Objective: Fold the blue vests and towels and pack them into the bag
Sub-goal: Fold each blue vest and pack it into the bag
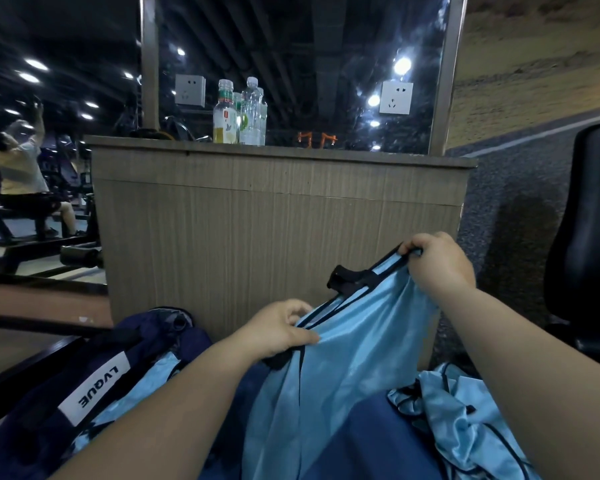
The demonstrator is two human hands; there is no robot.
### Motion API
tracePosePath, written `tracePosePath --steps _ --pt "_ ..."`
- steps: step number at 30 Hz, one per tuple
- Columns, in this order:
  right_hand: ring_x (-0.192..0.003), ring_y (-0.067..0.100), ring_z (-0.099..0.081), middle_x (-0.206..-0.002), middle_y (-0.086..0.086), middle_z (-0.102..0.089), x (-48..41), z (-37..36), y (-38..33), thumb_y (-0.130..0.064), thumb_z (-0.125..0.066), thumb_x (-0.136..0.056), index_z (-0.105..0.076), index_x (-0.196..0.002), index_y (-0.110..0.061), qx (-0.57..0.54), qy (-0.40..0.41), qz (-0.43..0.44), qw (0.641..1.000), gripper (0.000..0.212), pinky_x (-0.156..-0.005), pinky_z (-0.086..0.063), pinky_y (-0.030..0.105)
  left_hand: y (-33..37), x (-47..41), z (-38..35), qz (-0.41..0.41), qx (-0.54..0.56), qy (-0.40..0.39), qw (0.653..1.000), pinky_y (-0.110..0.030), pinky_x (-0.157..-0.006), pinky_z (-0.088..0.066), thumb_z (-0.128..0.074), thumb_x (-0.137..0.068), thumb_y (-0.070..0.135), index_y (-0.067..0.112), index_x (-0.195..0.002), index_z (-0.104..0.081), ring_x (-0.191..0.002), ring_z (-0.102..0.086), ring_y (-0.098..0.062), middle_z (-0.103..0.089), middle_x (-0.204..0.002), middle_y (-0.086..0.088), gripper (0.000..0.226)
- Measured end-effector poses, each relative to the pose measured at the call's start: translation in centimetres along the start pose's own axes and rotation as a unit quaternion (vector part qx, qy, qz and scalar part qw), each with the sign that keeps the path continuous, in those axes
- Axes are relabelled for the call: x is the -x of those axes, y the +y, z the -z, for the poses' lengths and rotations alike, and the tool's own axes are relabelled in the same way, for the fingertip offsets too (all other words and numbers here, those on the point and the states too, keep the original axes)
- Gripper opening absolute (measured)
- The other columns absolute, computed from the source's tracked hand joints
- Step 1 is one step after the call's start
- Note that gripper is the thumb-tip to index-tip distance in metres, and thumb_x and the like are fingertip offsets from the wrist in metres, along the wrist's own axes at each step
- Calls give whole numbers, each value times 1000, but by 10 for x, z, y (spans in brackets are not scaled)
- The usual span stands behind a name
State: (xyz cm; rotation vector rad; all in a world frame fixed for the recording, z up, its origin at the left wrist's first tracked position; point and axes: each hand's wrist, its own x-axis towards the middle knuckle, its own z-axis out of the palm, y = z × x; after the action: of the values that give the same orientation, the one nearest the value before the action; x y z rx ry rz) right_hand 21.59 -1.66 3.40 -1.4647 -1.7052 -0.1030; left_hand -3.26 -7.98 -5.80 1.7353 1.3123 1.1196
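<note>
We hold a light blue vest (pixel 343 358) up between our hands, which are apart. Our left hand (pixel 278 332) pinches its black-trimmed edge, low and close to us. Our right hand (pixel 437 265) grips a black strap, higher and farther off. The vest hangs down from both grips. Left of our left hand lies the navy bag (pixel 94 389), with pale blue fabric showing in its mouth. Below our right forearm sits a second vest (pixel 465 420), crumpled. Beyond our hands stands a wooden table (pixel 274 220) bearing bottles (pixel 239 112).
</note>
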Motion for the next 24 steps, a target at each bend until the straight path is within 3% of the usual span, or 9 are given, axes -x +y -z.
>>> tracePosePath --steps 4,7,9,11,13,16,20,22,24 --pt "-80 24 -55 -105 1 -45 5 0 5 -9 -49 -92 -67 -95 -35 98 -36 5 994 32 -68 -41 32 4 -3 4 30 -15 11 999 -32 -79 -56 -74 -77 12 20 -87 -71 -79 -70 -15 -76 -89 -4 13" --pt "-104 22 -58 -125 -6 -45 13 0 -6 -19 -58 -87 -69 -101 -39 169 -111 67 977 27 -81 -46 32 12 -5 1 36 -26 29 999 -35 -78 -57 -70 -72 22 22 -87 -73 -79 -70 -17 -76 -89 -5 15" --pt "-117 14 -54 -134 -16 -47 18 -2 -18 -29 -64 -84 -71 -97 -43 123 -189 117 967 20 -94 -45 33 15 -8 -1 33 -37 36 998 -32 -75 -57 -68 -79 17 21 -89 -73 -77 -69 -14 -76 -87 -2 11" --pt "-119 7 -52 -130 -18 -56 27 -5 -30 -32 -71 -81 -70 -98 -44 -9 -288 139 947 21 -100 -42 30 18 -10 -3 32 -39 32 998 -29 -69 -55 -65 -82 15 22 -88 -72 -73 -68 -13 -74 -83 0 12" --pt "-120 0 -50 -127 -19 -59 39 -9 -39 -33 -78 -77 -67 -114 -41 -117 -383 130 907 39 -102 -36 24 22 -11 -6 24 -36 24 999 -29 -68 -52 -65 -82 15 23 -85 -72 -72 -66 -13 -72 -80 -1 11" --pt "-115 1 -56 -124 -18 -60 53 -21 -44 -26 -80 -76 -51 -133 -37 -116 -452 122 876 64 -99 -41 24 26 -11 -8 7 -32 14 999 -27 -67 -49 -67 -81 15 24 -80 -70 -70 -63 -12 -69 -78 -1 10" --pt "-88 12 -62 -100 -2 -67 58 -33 -45 -13 -65 -81 -60 -114 -24 -96 -422 93 896 35 -77 -47 27 28 -11 -4 -20 -74 -8 997 -28 -65 -45 -66 -72 17 27 -84 -66 -63 -58 -8 -69 -73 6 15" --pt "-77 15 -59 -82 0 -64 58 -36 -45 -12 -58 -82 -65 -94 -18 -100 -420 79 898 16 -72 -45 30 28 -10 0 -31 -140 -27 989 -22 -59 -41 -65 -76 10 25 -89 -60 -55 -53 -2 -63 -64 15 20" --pt "-73 15 -59 -77 0 -63 57 -36 -46 -14 -54 -84 -66 -85 -21 -73 -409 88 905 13 -70 -46 31 29 -8 1 -37 -226 -51 972 -22 -58 -41 -66 -76 11 26 -93 -54 -60 -53 -3 -60 -69 15 25"
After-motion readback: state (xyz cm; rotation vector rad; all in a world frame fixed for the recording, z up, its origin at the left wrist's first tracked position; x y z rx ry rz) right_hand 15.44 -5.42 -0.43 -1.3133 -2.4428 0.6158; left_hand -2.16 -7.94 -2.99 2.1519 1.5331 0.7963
